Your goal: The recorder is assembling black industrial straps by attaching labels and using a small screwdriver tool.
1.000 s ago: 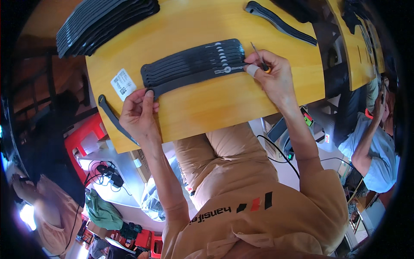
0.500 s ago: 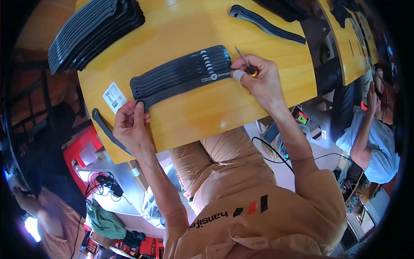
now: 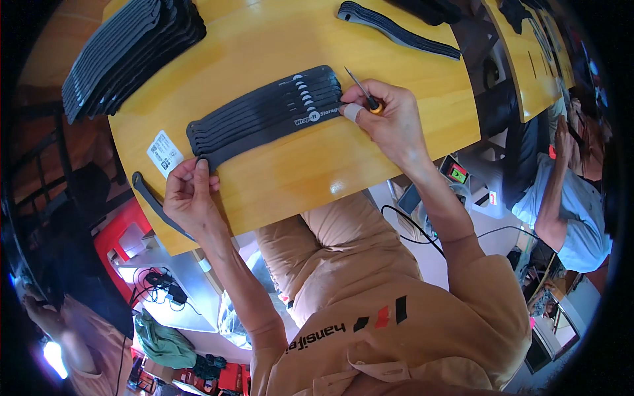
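Several black straps lie side by side in an overlapping row (image 3: 257, 105) on the table. The nearest strap (image 3: 257, 140) has white print by its right end. My left hand (image 3: 191, 198) pinches this strap's left end between thumb and fingers. At its right end, the thumb and fingertips of my right hand (image 3: 396, 122) are closed on the strap's edge. That hand also holds a small screwdriver-like tool (image 3: 360, 86) with a thin metal shaft and a yellow-and-black handle, its tip pointing up and away. A pale wrap covers one finger of my right hand.
A tall stack of dark straps (image 3: 132, 56) stands at the table's far left. More folded straps (image 3: 399, 33) lie far right. A white label (image 3: 164, 153) and a single strap (image 3: 158, 208) are near the left edge. Another person (image 3: 568, 204) sits at right, beside another yellow table (image 3: 528, 72).
The table, the straps and my hands all sit slightly farther left in the picture. Both hands keep the same hold on the nearest strap.
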Available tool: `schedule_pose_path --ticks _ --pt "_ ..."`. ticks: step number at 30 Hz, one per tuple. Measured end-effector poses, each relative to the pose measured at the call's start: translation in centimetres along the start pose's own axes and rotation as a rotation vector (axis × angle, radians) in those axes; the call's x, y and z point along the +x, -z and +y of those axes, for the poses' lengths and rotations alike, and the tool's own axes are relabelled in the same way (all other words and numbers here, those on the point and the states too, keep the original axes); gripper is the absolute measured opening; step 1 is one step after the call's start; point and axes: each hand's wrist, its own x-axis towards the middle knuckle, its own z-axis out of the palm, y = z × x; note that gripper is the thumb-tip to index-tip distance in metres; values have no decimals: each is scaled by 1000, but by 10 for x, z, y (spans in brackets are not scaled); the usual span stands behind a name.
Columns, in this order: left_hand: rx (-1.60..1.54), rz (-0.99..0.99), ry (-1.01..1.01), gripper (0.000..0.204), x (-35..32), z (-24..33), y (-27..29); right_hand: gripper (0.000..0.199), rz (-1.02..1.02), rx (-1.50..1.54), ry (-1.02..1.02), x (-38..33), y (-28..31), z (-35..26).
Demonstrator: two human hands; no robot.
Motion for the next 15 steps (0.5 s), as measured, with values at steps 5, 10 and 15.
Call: schedule_pose_path --ticks 5,10,15 --pt "9 6 6 7 1 1 -1 7 12 -12 3 1 1 1" --pt "8 9 26 7 1 0 -1 7 20 -20 39 3 0 3" --pt "25 12 35 7 -2 4 -2 7 25 -19 29 1 0 3"
